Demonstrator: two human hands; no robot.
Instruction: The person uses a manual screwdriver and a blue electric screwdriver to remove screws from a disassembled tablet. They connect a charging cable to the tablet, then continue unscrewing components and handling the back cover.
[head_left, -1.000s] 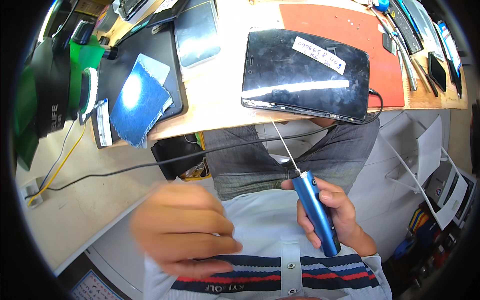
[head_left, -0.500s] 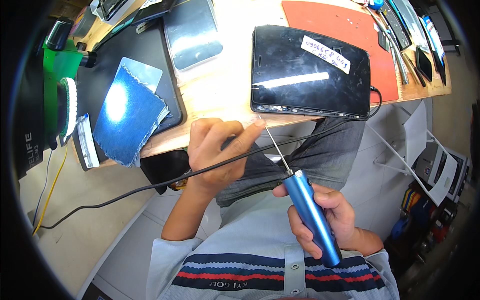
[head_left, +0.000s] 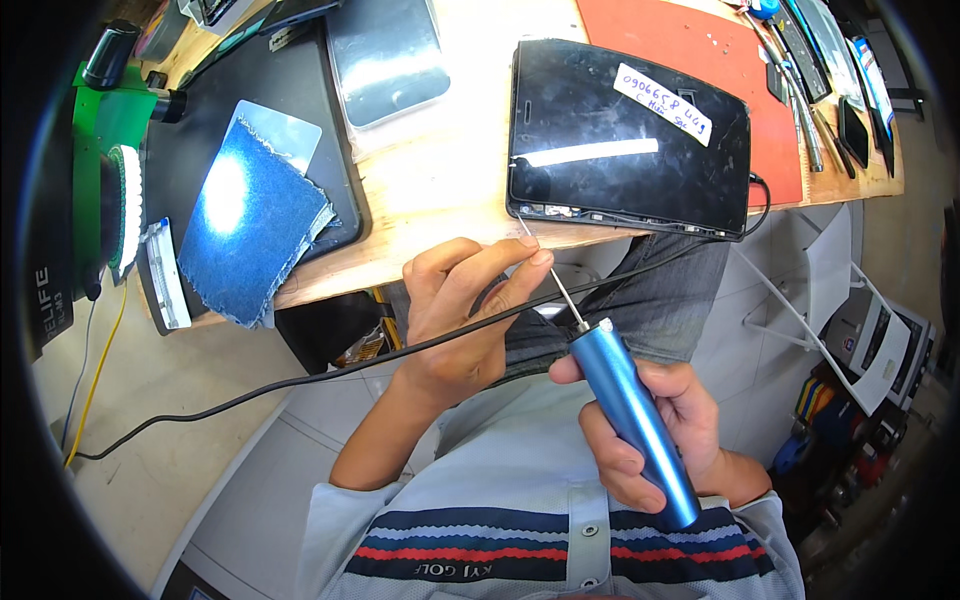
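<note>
Denim (head_left: 250, 225) lies at my far left, a frayed blue scrap on a black mat (head_left: 300, 110), just beside a green stand (head_left: 110, 120) at the bench end. A black cable (head_left: 300, 378) runs from the floor side up across my lap toward the tablet (head_left: 630, 135).

My left hand (head_left: 465, 320) is half closed, thumb and forefinger pinched on the thin metal shaft, I judge to steady the bit so it does not wander. The shaft's tip touches the tablet's near left corner, where the edge looks slightly lifted from the frame. That tablet lies screen up, overhanging the front lip of the wooden bench (head_left: 440, 185), with a white label on its glass; hanging over the edge probably lets me reach the seam from below.

My right hand (head_left: 655, 430) is wrapped tight around the blue screwdriver (head_left: 635, 420), angled up and left toward that corner.

Behind the tablet sits a red mat (head_left: 720, 50), with hand tools (head_left: 810, 90) along the right end. Below are pale floor tiles and a white machine (head_left: 885, 345) at far right.
</note>
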